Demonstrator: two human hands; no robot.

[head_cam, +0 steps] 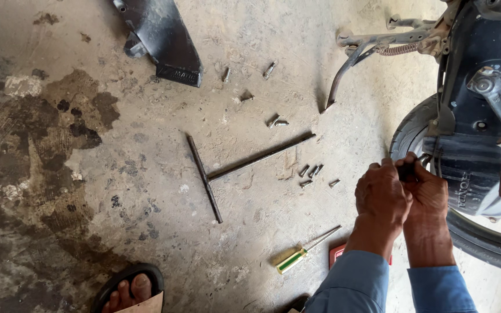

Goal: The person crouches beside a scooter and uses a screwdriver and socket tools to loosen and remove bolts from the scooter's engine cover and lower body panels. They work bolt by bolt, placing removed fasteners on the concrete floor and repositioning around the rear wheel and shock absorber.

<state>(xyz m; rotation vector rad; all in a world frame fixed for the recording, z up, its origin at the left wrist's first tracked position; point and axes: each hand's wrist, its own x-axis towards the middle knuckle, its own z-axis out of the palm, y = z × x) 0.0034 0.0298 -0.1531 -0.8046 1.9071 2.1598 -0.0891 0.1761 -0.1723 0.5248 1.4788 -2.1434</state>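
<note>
My left hand (381, 197) and my right hand (429, 194) are pressed together at the lower right, fingers curled around a small dark part (406, 169) that is mostly hidden between them. They work right beside the black engine casing (471, 156) and rear tyre (410, 130) of a motorbike. Both arms wear blue sleeves (358, 284).
On the concrete floor lie a T-handle wrench (244, 168), a yellow-handled screwdriver (297, 258), several loose bolts (314, 173), a black plastic panel (163, 37) and a red object (337, 253) under my arm. A kickstand (349, 66) hangs at top right. A sandalled foot (131, 287) is at the bottom.
</note>
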